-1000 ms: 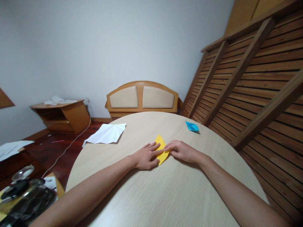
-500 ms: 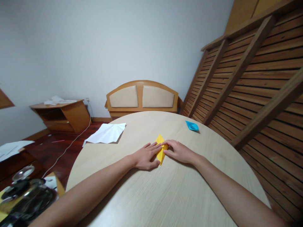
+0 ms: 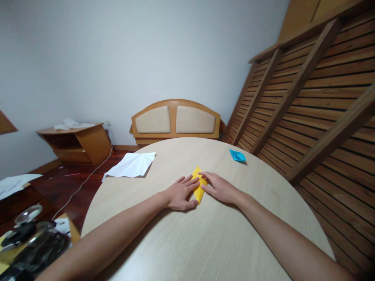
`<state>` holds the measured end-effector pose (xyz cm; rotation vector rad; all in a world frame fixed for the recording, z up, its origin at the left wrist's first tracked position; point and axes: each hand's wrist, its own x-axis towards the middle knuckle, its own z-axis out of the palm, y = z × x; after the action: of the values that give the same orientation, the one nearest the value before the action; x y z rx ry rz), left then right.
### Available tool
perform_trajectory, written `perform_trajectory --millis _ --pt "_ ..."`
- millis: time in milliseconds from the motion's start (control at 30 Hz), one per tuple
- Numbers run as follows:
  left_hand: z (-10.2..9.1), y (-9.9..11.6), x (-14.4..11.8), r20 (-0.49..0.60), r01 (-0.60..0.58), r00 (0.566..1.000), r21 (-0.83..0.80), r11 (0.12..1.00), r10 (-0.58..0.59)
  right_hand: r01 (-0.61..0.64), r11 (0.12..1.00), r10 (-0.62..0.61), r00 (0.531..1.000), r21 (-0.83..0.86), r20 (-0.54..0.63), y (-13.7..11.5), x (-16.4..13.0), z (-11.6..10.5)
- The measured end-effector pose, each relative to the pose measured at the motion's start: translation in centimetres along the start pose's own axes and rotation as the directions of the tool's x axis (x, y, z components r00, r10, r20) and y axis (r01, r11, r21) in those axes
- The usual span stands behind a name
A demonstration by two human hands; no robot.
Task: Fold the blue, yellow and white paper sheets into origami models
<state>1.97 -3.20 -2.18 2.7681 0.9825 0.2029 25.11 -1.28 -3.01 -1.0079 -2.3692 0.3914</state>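
Note:
A folded piece of yellow paper (image 3: 199, 193), a narrow diamond with points at its far and near ends, lies on the round table (image 3: 193, 242). My left hand (image 3: 181, 195) rests flat with fingers spread, their tips over the paper's left half and the thumb by its near point. From the other side, my right hand (image 3: 221, 188) touches the paper. Its index finger reaches over the upper part, and the thumb sits apart at the right edge. Fingers cover part of the paper's middle, so the folds there are hidden.
A blue folded-paper piece (image 3: 238, 156) stands at the table's far right. Creased white paper (image 3: 131, 164) lies by the left edge. Beyond are a headboard (image 3: 173, 117), a wooden cabinet (image 3: 88, 146) and leaning slatted wood (image 3: 307, 105). Dark clutter (image 3: 41, 246) sits at lower left.
My right index finger has shifted slightly left and farther across the upper part of the yellow paper. The left hand and the paper stay nearly where they were.

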Motion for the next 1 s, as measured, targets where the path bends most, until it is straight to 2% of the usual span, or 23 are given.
perform_trajectory --millis 233,533,1000 --pt "0.23 0.08 0.07 -0.010 0.035 0.999 -0.054 0.998 -0.035 -0.008 0.992 0.010 1.000 -0.127 0.014 -0.10 0.12 0.43" --pt "0.00 0.12 0.10 0.000 0.008 1.000 -0.074 0.997 -0.008 -0.005 0.985 0.017 0.998 -0.174 0.067 -0.52 0.11 0.20" --pt "0.52 -0.43 0.35 0.012 0.041 0.999 -0.055 0.998 -0.040 -0.113 0.984 0.148 0.950 -0.139 0.276 -0.81 -0.57 -0.31"
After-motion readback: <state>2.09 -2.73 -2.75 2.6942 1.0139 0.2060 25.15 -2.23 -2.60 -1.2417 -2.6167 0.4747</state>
